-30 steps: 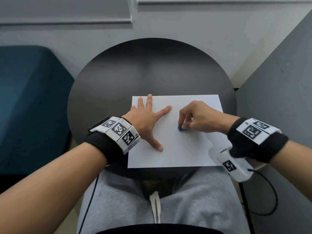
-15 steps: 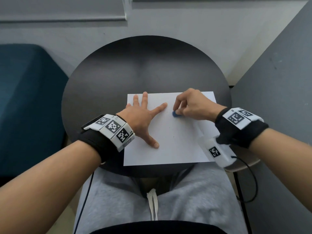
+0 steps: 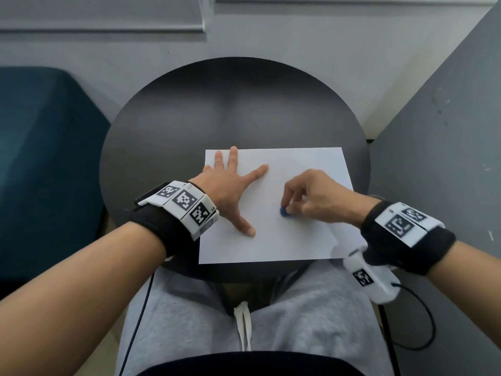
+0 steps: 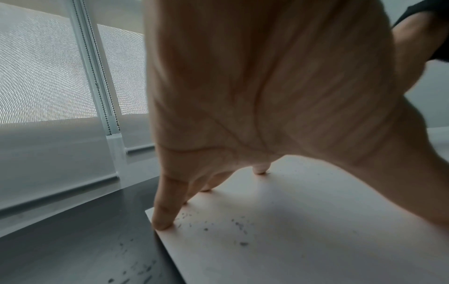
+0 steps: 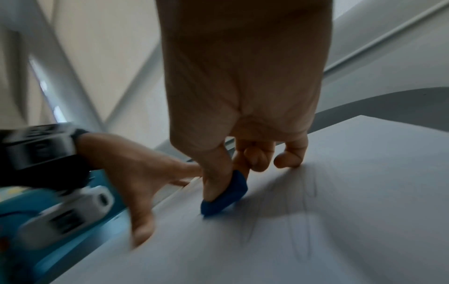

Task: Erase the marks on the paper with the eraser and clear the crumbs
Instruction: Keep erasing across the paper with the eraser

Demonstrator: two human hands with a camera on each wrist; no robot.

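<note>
R hand (image 3: pixel 317 198) is pinching the blue eraser (image 3: pixel 283 212), tip touching mid paper (image 3: pixel 298 240); faint marks (image 5: pixel 308 192) lying just right/far of it. L hand (image 3: pixel 230 191) is pressing spread flat, left side.

Left hand (image 4: pixel 255 92) fingertips (image 4: pixel 161 223) on crumb-dusted paper (image 4: pixel 303 230).

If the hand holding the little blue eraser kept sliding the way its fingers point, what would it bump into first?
Probably the left hand, spread flat on the white paper sheet. The right hand, pinching the blue wedge-shaped eraser, points leftward across the sheet toward that hand's thumb; only bare paper shows between them.
</note>
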